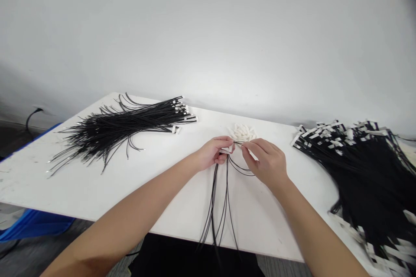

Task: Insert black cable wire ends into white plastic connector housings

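Observation:
Near the middle of the table, my left hand [214, 152] is closed around a white connector [226, 149]. Thin black wires [214, 199] run down from it and hang over the table's front edge. My right hand [267, 160] pinches the end of a black wire [238, 142] just to the right of the connector. Whether that wire end sits inside the connector is too small to tell. Right behind both hands lies a small heap of white connectors [243, 131].
A bundle of black wires [123, 123] with white connectors at one end lies on the left of the white table [156, 173]. Another large pile of black wires [367, 173] covers the right side. A wall [208, 43] rises behind; a blue bin [39, 223] stands below left.

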{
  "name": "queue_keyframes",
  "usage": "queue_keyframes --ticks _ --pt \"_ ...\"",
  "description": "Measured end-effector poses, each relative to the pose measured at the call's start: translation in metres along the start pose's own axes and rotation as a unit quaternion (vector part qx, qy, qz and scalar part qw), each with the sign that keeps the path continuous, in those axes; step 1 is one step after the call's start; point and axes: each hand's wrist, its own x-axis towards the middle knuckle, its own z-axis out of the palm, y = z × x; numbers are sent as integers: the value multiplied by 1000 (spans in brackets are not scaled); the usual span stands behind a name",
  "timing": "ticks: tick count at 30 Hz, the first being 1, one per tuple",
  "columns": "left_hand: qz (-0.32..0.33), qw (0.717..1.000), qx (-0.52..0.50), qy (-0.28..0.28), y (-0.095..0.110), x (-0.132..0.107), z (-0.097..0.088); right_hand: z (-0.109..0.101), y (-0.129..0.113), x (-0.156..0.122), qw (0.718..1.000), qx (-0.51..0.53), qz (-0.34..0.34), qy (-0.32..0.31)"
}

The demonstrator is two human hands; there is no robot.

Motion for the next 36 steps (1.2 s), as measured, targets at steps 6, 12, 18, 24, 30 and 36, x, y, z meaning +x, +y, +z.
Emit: queue_keyframes --ticks 6,12,18,24,30,36 --pt "-2 999 -36 10 1 1 -2 -10 -9 6 988 -102 -74 84" --pt "-5 999 -41 3 0 2 -2 -6 -20 3 981 -55 -186 -24" --pt "-4 999 -33 -1 0 2 -3 1 -20 0 978 -42 -203 -29" --pt "-2 999 -33 2 0 1 -3 -1 -21 1 975 -46 -212 -42" --pt "-6 999 -49 11 0 2 -3 1 -20 2 977 -47 -203 -40" --pt "-8 998 -58 16 0 3 -4 2 -17 2 979 -51 -198 -25"
